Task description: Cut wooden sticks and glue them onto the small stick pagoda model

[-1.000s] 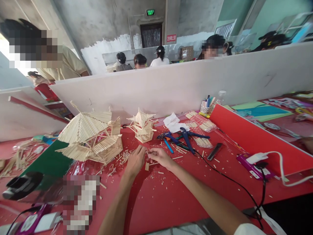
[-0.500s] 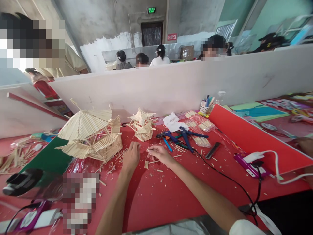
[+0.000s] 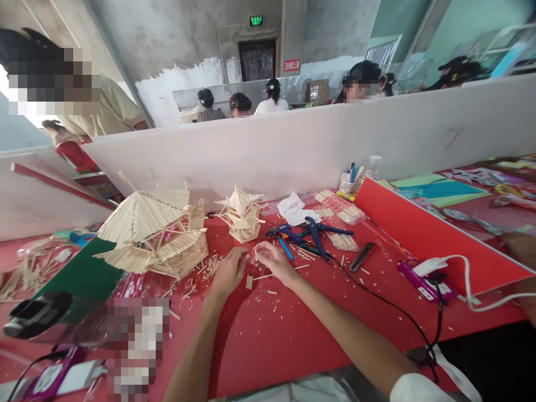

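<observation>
My right hand pinches a short piece of wooden stick between thumb and fingers. Close beside it, my left hand has its fingers curled together; whatever they may hold is hidden. Just below the fingertips, a little panel of joined sticks lies on the red tabletop, near a long thin stick. Behind my hands stands a small stick-built pagoda. To its left is a larger pagoda model with a slatted roof.
Blue-handled cutters, a dark flat tool and bundled sticks lie right of the hands. A red board leans beyond them. Cables run from a purple power strip. A dark-capped bottle lies left. A white partition stands behind.
My left hand has turned slightly and shifted toward the right hand, its fingertips now nearer the small piece. My right hand has risen slightly, and the camera view has shifted a little.
</observation>
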The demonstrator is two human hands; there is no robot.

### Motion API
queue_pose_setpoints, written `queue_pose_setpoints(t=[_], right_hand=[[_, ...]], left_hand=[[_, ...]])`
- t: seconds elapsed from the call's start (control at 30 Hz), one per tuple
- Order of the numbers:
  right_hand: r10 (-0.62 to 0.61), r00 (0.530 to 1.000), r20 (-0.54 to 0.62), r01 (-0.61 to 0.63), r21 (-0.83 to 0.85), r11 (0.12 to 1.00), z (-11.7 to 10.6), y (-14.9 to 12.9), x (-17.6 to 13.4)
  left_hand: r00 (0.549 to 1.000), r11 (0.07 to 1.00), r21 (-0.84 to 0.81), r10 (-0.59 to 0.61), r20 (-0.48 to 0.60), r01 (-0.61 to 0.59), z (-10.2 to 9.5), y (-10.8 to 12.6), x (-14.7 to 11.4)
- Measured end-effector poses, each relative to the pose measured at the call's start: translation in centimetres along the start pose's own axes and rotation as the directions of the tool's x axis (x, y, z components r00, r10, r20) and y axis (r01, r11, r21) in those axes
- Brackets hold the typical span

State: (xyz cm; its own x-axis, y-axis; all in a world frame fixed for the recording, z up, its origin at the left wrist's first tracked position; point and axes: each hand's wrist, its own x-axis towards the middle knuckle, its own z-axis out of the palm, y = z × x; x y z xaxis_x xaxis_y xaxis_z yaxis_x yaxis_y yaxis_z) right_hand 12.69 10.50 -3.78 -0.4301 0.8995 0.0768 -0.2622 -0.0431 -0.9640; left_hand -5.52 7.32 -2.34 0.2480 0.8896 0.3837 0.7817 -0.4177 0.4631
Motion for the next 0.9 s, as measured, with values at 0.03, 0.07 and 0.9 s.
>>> queue_pose_setpoints(t=[0.03, 0.07, 0.9], right_hand=[[-0.009, 1.0, -0.016, 0.009, 0.001, 1.0, 0.0, 0.2, 0.1], [-0.02, 0.999, -0.033, 0.02, -0.001, 1.0, 0.0, 0.4, 0.2], [-0.243, 0.97, 0.015, 0.237, -0.288, 0.928, -2.1, -7.5, 2.2]], left_hand=[[1.0, 0.999, -0.038, 0.02, 0.012, -0.02, 0.0, 0.2, 0.0], [0.999, 0.997, -0.062, 0.039, 0.023, -0.038, 0.1, 0.4, -0.1], [0.907, 0.987, 0.07, 0.163, -0.389, -0.147, -1.7, 4.4, 3.5]])
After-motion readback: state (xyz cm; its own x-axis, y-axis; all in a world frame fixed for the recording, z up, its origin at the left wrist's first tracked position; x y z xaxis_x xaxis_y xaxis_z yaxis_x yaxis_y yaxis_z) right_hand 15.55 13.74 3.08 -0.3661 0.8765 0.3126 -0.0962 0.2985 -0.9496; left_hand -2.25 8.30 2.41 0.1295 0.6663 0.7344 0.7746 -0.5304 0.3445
